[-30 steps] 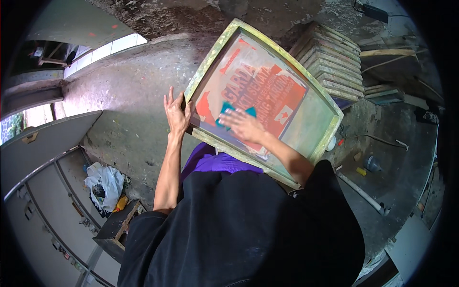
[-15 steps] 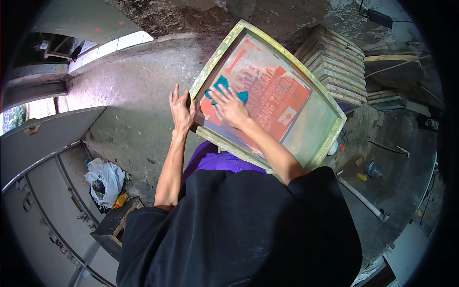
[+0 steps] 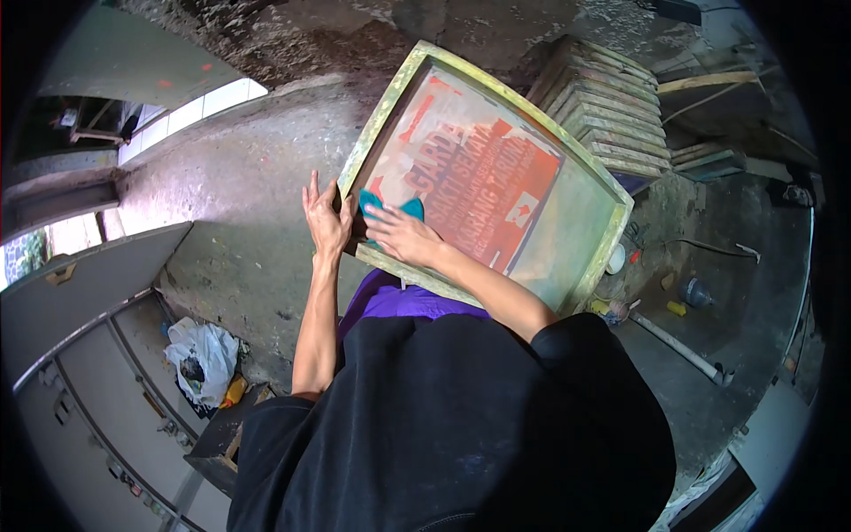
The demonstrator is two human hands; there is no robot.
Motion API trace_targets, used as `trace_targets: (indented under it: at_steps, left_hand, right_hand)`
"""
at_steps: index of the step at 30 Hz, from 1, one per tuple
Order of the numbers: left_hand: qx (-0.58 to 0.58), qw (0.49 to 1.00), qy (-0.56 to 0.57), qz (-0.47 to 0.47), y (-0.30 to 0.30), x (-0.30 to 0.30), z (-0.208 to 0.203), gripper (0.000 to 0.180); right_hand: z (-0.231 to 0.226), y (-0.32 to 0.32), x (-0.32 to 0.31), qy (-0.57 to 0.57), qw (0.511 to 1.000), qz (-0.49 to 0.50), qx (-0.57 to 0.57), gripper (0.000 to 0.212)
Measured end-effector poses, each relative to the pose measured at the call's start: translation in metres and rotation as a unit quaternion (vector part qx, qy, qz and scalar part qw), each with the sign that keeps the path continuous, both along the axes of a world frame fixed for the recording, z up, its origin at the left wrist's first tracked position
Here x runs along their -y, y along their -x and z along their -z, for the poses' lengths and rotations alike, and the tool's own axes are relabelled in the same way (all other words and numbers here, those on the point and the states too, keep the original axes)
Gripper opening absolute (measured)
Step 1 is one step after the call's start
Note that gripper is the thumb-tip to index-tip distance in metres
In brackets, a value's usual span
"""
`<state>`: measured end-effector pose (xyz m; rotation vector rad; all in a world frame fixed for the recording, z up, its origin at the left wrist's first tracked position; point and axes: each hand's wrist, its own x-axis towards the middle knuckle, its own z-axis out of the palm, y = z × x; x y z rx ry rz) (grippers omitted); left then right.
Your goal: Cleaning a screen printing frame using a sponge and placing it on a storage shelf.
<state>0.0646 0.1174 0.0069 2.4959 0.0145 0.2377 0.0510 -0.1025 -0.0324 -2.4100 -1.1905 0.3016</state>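
A screen-printing frame (image 3: 585,253) with a yellow-stained wooden rim is tilted in front of me. Its mesh carries an orange-red area with lettering. My left hand (image 3: 327,226) holds the frame's left edge, the rim between its thumb and outstretched fingers. Inside the frame, near that same edge, my right hand (image 3: 403,235) presses a teal cloth (image 3: 411,208) against the mesh with its fingers extended. Part of the cloth is hidden under the hand.
Several stacked frames (image 3: 620,124) stand beyond the right side of mine. A plastic bag (image 3: 206,355) lies low on the left, next to a dark box (image 3: 217,443). On the right are a pipe (image 3: 678,346), a clear plastic container (image 3: 696,292) and a yellow object (image 3: 676,308).
My right hand and the teal cloth have slid left and nearer to me, down to the frame's left edge. My left hand keeps its hold while the view has shifted slightly.
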Motion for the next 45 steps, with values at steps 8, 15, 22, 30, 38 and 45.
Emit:
trace_targets:
  at_steps: [8, 15, 22, 30, 38, 45]
  left_hand:
    - [-0.002, 1.0, -0.012, -0.018, 0.003, -0.003, 0.006, 0.048]
    - [-0.011, 0.998, -0.04, -0.043, 0.008, -0.005, 0.01, 0.051]
    - [-0.027, 0.999, -0.02, -0.033, 0.006, -0.001, 0.019, 0.049]
    - [-0.03, 0.999, -0.03, -0.026, 0.008, -0.008, 0.024, 0.051]
    - [-0.025, 0.999, -0.015, -0.03, 0.007, -0.007, 0.027, 0.052]
    - [-0.022, 0.999, -0.015, -0.033, 0.007, -0.009, 0.03, 0.051]
  right_hand:
    - [-0.005, 0.013, 0.169, 0.023, 0.993, 0.112, 0.035, 0.072]
    - [0.011, -0.138, 0.106, 0.15, 0.926, 0.317, 0.136, 0.063]
    - [0.024, -0.2, 0.082, 0.02, 0.96, 0.246, 0.131, 0.06]
    - [0.024, -0.084, 0.232, 0.109, 0.885, 0.429, 0.144, 0.06]
    - [0.032, -0.065, 0.222, 0.133, 0.74, 0.65, 0.106, 0.062]
    - [0.016, -0.061, 0.152, 0.03, 0.897, 0.428, 0.108, 0.061]
